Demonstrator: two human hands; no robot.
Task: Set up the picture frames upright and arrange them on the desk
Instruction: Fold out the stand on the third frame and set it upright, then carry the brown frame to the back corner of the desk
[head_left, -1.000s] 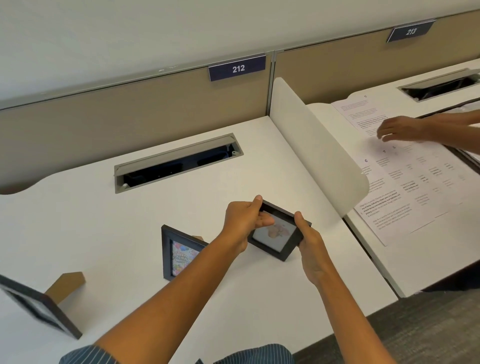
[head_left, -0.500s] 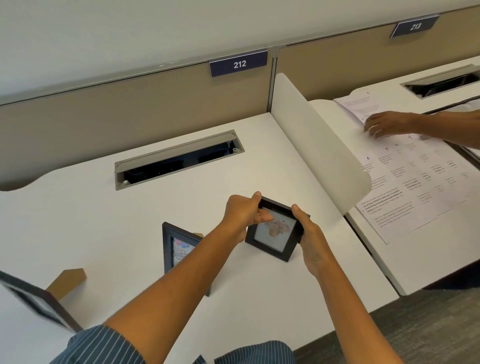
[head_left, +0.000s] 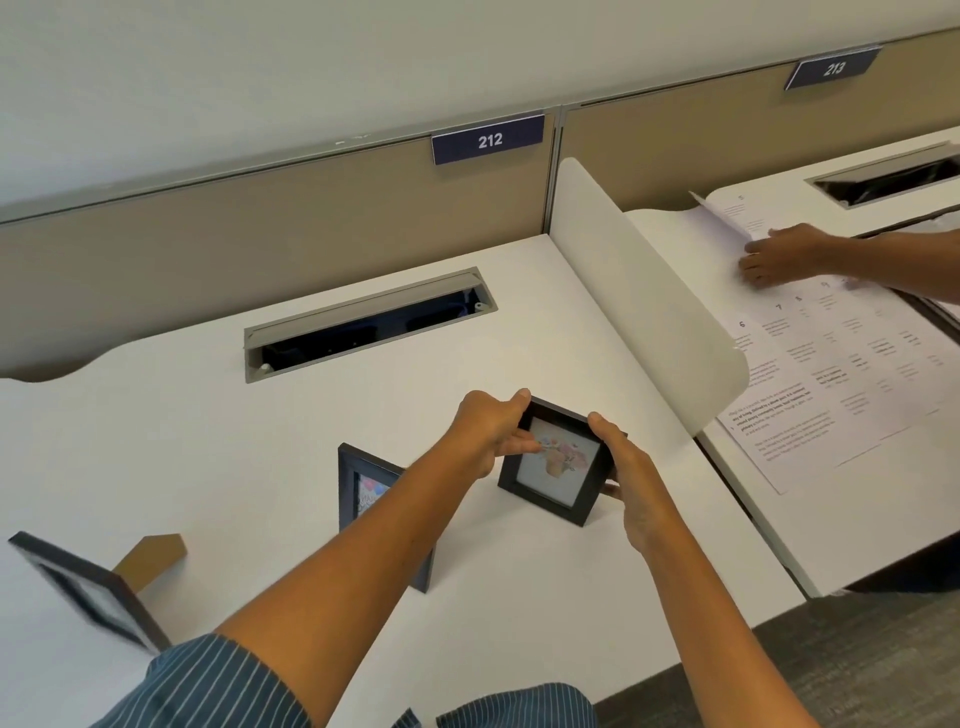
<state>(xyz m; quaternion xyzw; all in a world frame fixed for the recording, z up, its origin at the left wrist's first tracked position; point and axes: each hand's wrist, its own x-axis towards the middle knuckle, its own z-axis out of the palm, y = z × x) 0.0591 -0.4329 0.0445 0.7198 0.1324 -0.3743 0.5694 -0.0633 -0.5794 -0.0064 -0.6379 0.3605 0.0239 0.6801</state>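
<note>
- Head view: both hands are on a small black picture frame (head_left: 558, 462) near the middle of the white worktop (head_left: 208, 441), toward its right side.
- The left hand (head_left: 493, 434) has its grip closed on the frame's upper left corner, thumb over the top edge and fingers across the glass.
- The right hand (head_left: 626, 467) has its grip closed on the frame's right edge, thumb on the top edge and fingers curled behind.
- The frame stands tilted back, its bottom edge at or just above the worktop; I cannot tell whether it touches. A pale picture with a coloured shape shows behind the glass.
- A second black frame (head_left: 363, 486) stands upright just left of it, partly hidden by the left forearm.
- A third black frame (head_left: 83, 587) stands at the far left edge, blurred, with a brown cardboard stand (head_left: 150, 558) sticking out behind it.
- A long cable slot (head_left: 369, 325) lies open at the back of the worktop, under a sign reading 212 (head_left: 488, 139).
- A curved white divider (head_left: 649, 317) rises along the right side.
- Beyond it, another person's hand (head_left: 784, 257) rests on printed sheets (head_left: 841, 374) on the neighbouring desk.
</note>
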